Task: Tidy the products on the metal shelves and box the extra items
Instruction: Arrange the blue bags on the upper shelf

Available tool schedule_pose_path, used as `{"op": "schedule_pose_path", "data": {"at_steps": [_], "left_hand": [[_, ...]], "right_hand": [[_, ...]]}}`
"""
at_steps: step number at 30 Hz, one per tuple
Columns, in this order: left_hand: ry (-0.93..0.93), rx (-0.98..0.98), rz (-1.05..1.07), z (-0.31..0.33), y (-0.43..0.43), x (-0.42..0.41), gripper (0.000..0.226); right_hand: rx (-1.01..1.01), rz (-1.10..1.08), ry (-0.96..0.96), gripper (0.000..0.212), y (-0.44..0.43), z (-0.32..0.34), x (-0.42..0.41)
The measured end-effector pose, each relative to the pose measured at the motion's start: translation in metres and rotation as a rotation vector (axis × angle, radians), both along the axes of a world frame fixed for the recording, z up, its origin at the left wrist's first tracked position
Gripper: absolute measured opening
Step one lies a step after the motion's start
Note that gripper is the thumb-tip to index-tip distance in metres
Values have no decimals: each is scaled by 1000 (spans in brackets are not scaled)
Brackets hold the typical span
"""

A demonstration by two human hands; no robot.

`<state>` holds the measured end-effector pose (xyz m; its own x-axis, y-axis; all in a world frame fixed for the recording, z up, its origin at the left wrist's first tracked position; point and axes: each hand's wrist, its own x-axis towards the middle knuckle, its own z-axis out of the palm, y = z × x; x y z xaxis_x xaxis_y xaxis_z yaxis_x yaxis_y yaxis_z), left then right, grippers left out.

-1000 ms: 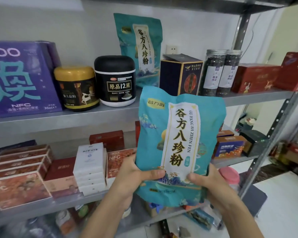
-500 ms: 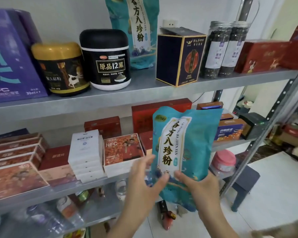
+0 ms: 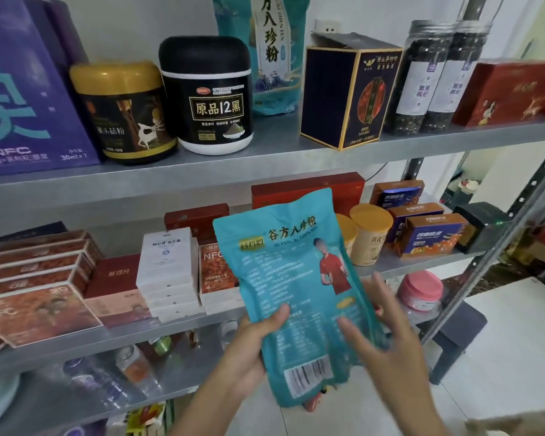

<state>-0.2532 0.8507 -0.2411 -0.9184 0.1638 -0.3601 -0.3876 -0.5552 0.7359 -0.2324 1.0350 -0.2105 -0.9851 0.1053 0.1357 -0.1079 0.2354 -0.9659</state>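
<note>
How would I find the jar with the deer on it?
Look at the upper metal shelf. Between the big purple box and the black-lidded jar stands the deer jar. Only it has a gold lid and a white deer.

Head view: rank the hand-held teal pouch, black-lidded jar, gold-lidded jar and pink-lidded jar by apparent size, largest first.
1. teal pouch, though it is nearest the camera, which inflates it.
2-3. black-lidded jar and gold-lidded jar: too alike to rank.
4. pink-lidded jar.
</note>
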Motion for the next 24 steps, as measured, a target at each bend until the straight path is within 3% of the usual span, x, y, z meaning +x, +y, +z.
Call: {"op": "schedule_pose_path", "data": {"at_steps": [1,3,4,6,9,15,20,24], "left_hand": [[-5,-3,-19,2,-4,0,57],[-9,-2,-71,6,-9,0,67],[8,-5,-106,7,-11,-1,68],[71,-26,-164,10,-15,-3,49],[97,-52,-176,13,-18,-5,38],[110,-188,-145,21,-18,-2,62],[108,-280,-32,24,-21,0,53],[88,-272,30,22,-21,1,48]], "right_hand": [[-75,33,-123,91,15,0,-11],[-248,303,-378,101,34,-1,-30],[-344,461,-472,98,38,-4,-35],[-421,629,-506,85,38,-16,-36],[-435,517,-437,78,26,-32,-33],[-539,465,-385,64,10,-45,-27],[-499,437,-413,86,9,-41,-27],[-464,551,-449,83,15,-30,-29]]}}
